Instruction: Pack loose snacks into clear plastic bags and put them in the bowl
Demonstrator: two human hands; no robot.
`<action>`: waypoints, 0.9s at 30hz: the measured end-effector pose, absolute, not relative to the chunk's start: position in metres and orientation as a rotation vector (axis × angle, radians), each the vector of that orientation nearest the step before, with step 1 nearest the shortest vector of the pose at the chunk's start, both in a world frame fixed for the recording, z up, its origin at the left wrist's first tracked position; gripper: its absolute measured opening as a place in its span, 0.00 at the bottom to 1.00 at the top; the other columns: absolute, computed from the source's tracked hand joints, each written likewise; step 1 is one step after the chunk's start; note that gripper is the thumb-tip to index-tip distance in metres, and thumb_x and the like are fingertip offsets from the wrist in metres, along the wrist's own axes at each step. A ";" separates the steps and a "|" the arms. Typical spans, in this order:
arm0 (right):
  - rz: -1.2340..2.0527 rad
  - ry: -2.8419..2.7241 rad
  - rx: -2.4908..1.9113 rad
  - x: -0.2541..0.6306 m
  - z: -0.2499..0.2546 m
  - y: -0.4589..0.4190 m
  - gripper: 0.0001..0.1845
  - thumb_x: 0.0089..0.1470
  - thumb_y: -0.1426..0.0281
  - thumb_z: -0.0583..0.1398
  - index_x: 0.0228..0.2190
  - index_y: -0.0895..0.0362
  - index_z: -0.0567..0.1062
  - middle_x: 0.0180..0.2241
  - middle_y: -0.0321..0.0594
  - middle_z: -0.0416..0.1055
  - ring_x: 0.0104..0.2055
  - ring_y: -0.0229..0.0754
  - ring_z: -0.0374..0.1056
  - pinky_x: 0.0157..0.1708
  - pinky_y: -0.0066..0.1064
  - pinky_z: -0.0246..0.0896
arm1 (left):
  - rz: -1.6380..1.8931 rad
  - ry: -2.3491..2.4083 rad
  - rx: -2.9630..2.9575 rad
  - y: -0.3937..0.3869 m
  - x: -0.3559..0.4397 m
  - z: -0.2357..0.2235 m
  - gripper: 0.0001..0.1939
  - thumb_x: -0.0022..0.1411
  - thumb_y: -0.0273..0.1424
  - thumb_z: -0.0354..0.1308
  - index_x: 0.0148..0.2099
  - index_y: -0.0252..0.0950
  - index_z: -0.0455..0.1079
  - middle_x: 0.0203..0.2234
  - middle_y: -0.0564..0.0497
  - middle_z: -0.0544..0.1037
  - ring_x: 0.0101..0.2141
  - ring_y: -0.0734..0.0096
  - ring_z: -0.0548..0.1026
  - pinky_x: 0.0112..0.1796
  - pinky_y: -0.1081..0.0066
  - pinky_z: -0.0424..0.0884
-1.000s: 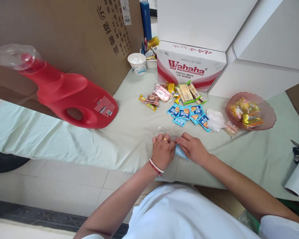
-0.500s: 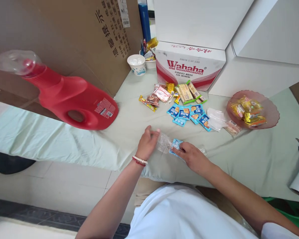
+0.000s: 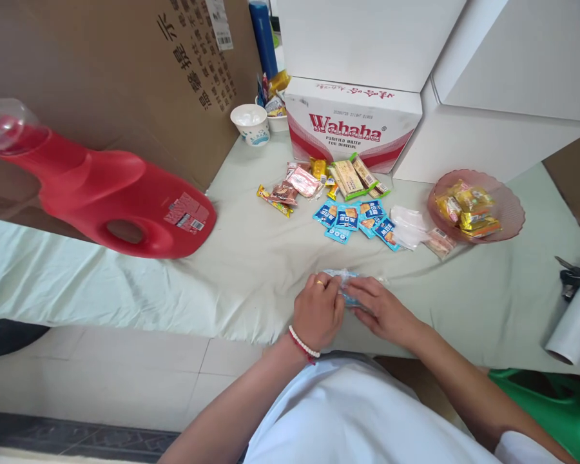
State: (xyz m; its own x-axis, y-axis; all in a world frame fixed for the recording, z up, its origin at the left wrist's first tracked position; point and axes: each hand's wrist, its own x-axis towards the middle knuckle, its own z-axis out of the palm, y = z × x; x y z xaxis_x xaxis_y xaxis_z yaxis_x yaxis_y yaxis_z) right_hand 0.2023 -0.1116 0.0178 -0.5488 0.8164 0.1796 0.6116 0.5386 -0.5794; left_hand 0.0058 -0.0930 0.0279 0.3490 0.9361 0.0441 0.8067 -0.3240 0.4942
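Note:
At the near edge of the cloth, both hands work on a blue snack packet (image 3: 352, 300) with clear plastic film (image 3: 343, 275) folded over it. My left hand (image 3: 318, 310), wearing a ring and a beaded bracelet, is closed with its fingertips on the film. My right hand (image 3: 385, 310) grips the packet from the right, thumb low and fingers over its top. The hands partly hide the packet. Beyond them lie several blue snack packets (image 3: 347, 218), with a small stack of clear film sheets (image 3: 408, 227) on their right.
Wrapped snacks (image 3: 303, 183) and green-edged crackers (image 3: 348, 178) lie before the Wahaha box (image 3: 352, 129). A pink bowl (image 3: 515, 212) of snacks stands right, a film roll (image 3: 574, 316) and scissors (image 3: 571, 274) further right. A red jug (image 3: 125, 193) is left, a paper cup (image 3: 251, 125) behind.
My left hand first drew left off the plastic film, which stood out beside the packet, then came back right onto it. The film now lies folded over the packet; my right hand stayed there.

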 end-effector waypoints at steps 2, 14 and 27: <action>0.550 -2.217 -1.357 0.213 0.009 -0.116 0.35 0.63 0.64 0.61 0.67 0.50 0.57 0.62 0.55 0.60 0.60 0.56 0.60 0.57 0.53 0.64 | 0.351 1.531 2.372 -0.098 0.006 0.024 0.16 0.69 0.28 0.50 0.53 0.42 0.74 0.44 0.42 0.77 0.42 0.55 0.71 0.38 0.59 0.68; 0.726 -1.828 -1.473 0.273 0.026 -0.127 0.08 0.66 0.64 0.59 0.40 0.49 0.79 0.38 0.41 0.74 0.44 0.46 0.70 0.46 0.39 0.67 | 0.314 1.617 2.611 -0.098 0.012 0.011 0.14 0.70 0.25 0.52 0.52 0.41 0.74 0.38 0.44 0.76 0.38 0.58 0.72 0.32 0.60 0.62; 0.540 -1.669 -1.794 0.225 0.008 -0.128 0.12 0.63 0.61 0.56 0.38 0.53 0.76 0.53 0.50 0.70 0.52 0.52 0.70 0.51 0.47 0.68 | 0.788 1.451 2.756 -0.110 0.005 0.006 0.14 0.68 0.29 0.57 0.55 0.37 0.74 0.53 0.42 0.80 0.59 0.53 0.71 0.59 0.50 0.56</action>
State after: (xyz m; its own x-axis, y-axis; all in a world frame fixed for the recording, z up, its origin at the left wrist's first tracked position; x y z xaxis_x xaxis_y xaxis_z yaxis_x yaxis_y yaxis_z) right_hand 0.2250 -0.1280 0.0082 0.1171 0.9864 0.1153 0.7322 -0.0073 -0.6810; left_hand 0.0047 -0.1102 0.0056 0.4724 0.7565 0.4523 0.7913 -0.5900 0.1605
